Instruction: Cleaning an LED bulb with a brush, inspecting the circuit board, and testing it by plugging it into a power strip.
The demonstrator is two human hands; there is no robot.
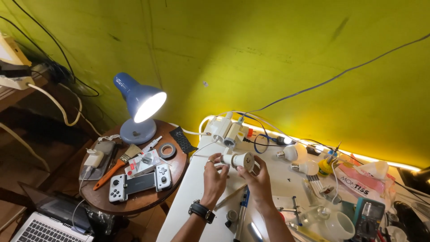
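White plastic bulb housing (238, 160), cylindrical, open end facing the camera, held up above the white worktable (188, 197), just at 6 o'clock of the white power strip (228, 129). Left hand (215, 174) (black watch on the wrist) closed on its narrow base end, at 9 o'clock of the housing. Right hand (257, 179) wrapped under the wide end, fingers clamped on the rim. Two loose white bulbs (298, 159) at 3 o'clock. Lit blue desk lamp (139, 107) far out at 10 o'clock, on the round wooden table (139, 204).
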